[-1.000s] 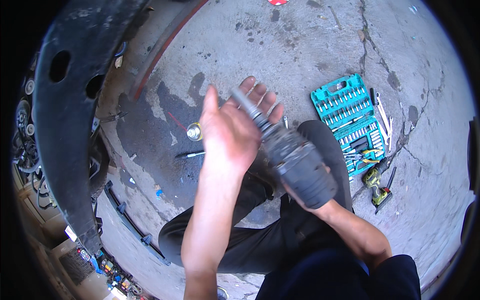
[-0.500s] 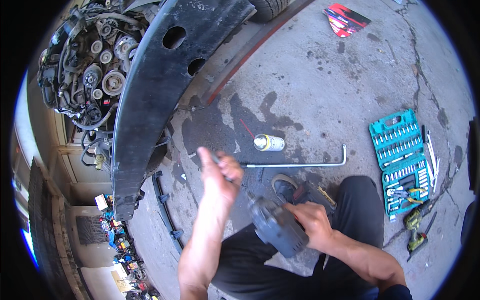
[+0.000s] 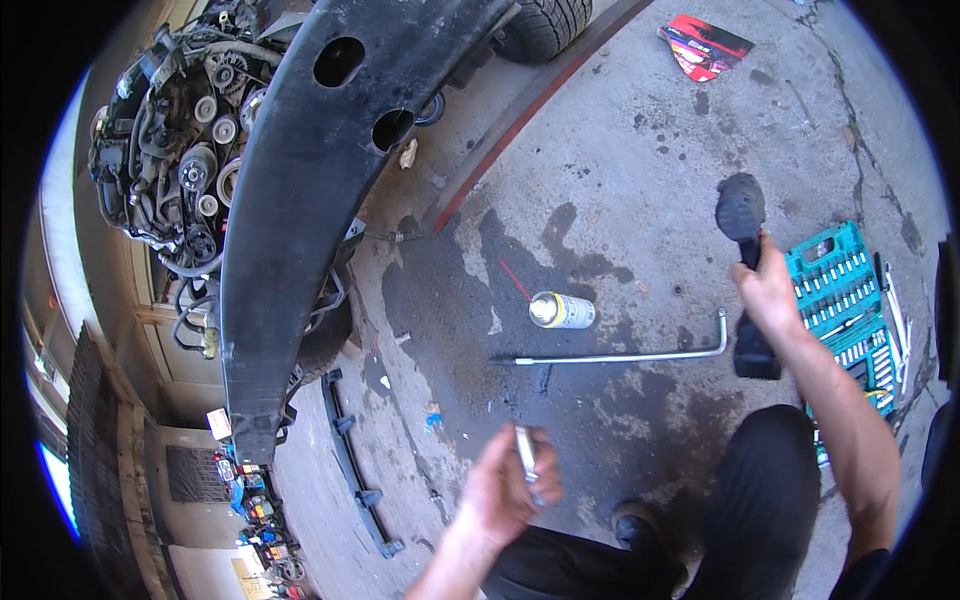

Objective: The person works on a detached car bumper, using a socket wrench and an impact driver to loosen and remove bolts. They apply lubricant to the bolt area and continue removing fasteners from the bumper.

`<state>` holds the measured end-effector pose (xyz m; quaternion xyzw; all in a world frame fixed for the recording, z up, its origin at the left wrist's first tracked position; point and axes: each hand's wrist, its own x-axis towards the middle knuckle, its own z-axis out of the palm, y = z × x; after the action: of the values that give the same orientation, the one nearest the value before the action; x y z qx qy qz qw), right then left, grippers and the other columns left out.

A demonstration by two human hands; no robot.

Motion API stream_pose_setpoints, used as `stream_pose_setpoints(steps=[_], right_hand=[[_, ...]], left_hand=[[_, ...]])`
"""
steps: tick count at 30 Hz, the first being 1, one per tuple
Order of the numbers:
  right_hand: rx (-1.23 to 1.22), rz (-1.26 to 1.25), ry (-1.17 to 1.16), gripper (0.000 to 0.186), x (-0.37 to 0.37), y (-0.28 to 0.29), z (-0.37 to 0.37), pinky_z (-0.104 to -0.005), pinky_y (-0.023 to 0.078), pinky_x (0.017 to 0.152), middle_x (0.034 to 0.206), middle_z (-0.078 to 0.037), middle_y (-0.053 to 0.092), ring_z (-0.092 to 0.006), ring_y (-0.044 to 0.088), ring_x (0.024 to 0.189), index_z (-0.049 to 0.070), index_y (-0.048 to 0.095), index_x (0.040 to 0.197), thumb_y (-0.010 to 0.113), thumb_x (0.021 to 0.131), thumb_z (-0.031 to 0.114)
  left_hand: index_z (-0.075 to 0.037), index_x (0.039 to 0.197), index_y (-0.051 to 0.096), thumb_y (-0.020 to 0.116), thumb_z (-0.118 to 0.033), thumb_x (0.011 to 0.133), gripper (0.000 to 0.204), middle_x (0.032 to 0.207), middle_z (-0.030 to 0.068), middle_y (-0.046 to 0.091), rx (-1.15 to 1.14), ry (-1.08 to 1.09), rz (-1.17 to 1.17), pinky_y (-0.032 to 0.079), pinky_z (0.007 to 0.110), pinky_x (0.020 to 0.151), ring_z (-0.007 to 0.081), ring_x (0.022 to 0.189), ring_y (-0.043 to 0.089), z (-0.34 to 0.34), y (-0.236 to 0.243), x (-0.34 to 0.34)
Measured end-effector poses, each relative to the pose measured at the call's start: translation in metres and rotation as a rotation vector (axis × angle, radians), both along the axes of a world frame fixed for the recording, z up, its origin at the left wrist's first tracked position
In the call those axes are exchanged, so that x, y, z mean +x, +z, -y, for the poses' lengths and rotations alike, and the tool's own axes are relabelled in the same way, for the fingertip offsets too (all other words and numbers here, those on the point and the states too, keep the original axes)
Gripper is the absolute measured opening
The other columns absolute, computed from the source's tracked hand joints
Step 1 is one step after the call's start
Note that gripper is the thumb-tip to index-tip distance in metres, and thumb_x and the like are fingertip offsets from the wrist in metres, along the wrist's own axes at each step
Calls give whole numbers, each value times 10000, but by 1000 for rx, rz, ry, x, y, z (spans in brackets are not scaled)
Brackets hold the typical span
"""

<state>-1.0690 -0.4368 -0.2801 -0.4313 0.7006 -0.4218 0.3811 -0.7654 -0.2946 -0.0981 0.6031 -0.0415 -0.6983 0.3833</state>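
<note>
Near the lower middle, my left hand [image 3: 508,488] is closed around a small silvery metal cylinder [image 3: 525,452] that looks like a socket. My right hand [image 3: 768,290] grips the handle of a dark cordless impact wrench [image 3: 740,208], held out to the right above the floor, its battery base below the hand. Just beyond the wrench lies a teal socket set case [image 3: 828,284], opened flat and partly covered by my right forearm. An L-shaped metal wrench [image 3: 630,357] lies on the concrete, with a spray can [image 3: 560,310] on its side behind it.
A black curved bumper beam [image 3: 290,190] stands at left in front of an exposed engine [image 3: 190,150]. On the floor are a black plastic strip [image 3: 350,460], a red-black sheet [image 3: 704,48] and long silver wrenches [image 3: 898,325]. A tyre [image 3: 545,25] shows at the top.
My right hand has carried the impact wrench from my lap out to the right. My left hand has drawn back toward me, still holding a metal piece. The view has shifted slightly.
</note>
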Motion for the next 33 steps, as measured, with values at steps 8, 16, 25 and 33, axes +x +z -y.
stream_pose_setpoints(steps=[8, 16, 25, 33], right_hand=[[232, -371, 28, 613, -10, -127, 21, -522, 517, 896, 1067, -335, 646, -480, 650, 1021, -98, 347, 1367, 655, 866, 75], [425, -713, -8, 564, 22, -166, 51, -472, 565, 901, 1175, -302, 613, -414, 668, 1067, -79, 287, 1384, 580, 915, 27], [311, -1111, 139, 579, 34, -144, 31, -471, 496, 987, 1285, -168, 584, -313, 599, 1195, -20, 330, 1492, 513, 951, 77], [38, -1136, 1120, 479, 47, -113, -27, -504, 291, 1140, 1309, -116, 593, -271, 521, 1254, 36, 593, 1256, 664, 820, 222]], left_hand=[[-30, 1146, 521, 394, -381, 1059, 383, 830, 37, 473, 143, -69, -264, 388, 320, 675, 157, 692, 432, -4, -92, -30], [-48, 1184, 519, 382, -369, 1067, 368, 863, 52, 498, 53, -225, -288, 393, 329, 704, 168, 711, 462, 16, -98, -42], [-42, 1229, 491, 426, -353, 1066, 357, 889, 44, 526, 43, -234, -293, 414, 316, 723, 145, 731, 490, -6, -99, -20], [-33, 1282, 471, 455, -282, 1051, 340, 965, 53, 553, 17, -164, -293, 434, 327, 781, 153, 829, 518, -11, -94, -26]])
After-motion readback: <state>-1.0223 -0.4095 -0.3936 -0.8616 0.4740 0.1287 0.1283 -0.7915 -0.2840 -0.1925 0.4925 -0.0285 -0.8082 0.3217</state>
